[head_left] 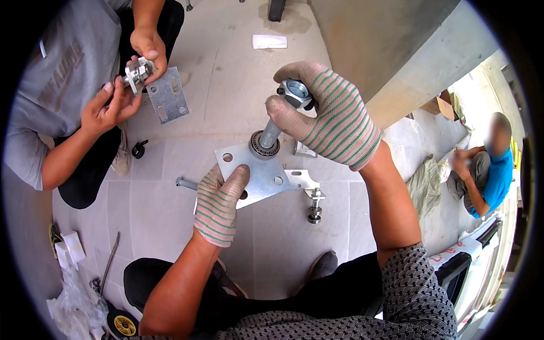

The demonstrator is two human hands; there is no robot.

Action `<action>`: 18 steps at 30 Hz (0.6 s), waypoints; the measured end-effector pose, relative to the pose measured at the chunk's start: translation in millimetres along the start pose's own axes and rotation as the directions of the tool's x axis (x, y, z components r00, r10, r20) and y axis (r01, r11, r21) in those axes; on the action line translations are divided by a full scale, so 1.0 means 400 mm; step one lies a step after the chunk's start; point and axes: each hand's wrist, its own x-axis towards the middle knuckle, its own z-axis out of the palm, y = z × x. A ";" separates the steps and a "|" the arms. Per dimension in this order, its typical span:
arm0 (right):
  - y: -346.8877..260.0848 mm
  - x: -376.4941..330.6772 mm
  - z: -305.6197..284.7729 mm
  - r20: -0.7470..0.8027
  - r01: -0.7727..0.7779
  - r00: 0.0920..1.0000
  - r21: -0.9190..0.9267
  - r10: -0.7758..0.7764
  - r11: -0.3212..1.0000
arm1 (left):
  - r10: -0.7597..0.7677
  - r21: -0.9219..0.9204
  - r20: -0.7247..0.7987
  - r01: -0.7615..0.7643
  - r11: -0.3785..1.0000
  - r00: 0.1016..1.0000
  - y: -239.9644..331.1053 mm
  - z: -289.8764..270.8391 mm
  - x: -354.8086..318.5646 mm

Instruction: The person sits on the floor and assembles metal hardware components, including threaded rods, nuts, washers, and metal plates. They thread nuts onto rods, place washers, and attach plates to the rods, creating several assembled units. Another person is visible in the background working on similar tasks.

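My left hand (220,207), in a striped work glove, grips a flat metal plate (258,170) with holes, thumb on top. From the plate rises a thick threaded bolt (270,135), with a round bearing (264,145) around its base. Above the bolt, my right hand (334,113), gloved too, pinches a large hex nut (295,92) between thumb and fingers. Whether the nut touches the bolt's tip I cannot tell. Beyond and below the plate, on the floor, lie a bolt (186,183), a notched bracket plate (300,178) and a smaller bolt with bearings (315,207).
At the left a co-worker's hands hold a metal fitting (137,73) beside another holed plate (168,96). A black tape roll (139,149) and a white paper (270,42) lie on the tiles. A concrete pillar (396,39) stands ahead. Another person in blue (493,181) squats at the right.
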 end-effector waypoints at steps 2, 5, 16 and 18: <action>0.008 0.001 -0.002 0.050 -0.058 0.997 -0.060 0.061 0.997 | -0.017 -0.004 -0.007 0.017 1.000 1.000 -0.001 0.003 -0.004; 0.025 0.001 -0.001 0.033 0.035 0.999 -0.012 -0.034 0.999 | -0.023 0.025 -0.001 0.023 0.999 1.000 -0.001 0.004 -0.003; -0.006 0.007 -0.011 0.127 -0.080 0.988 -0.033 0.084 0.996 | 0.012 0.060 -0.027 -0.011 0.998 1.000 -0.006 0.002 -0.004; -0.005 0.007 -0.013 0.139 -0.061 0.988 -0.057 0.068 0.997 | 0.001 0.071 -0.026 0.001 0.997 1.000 0.002 0.005 -0.007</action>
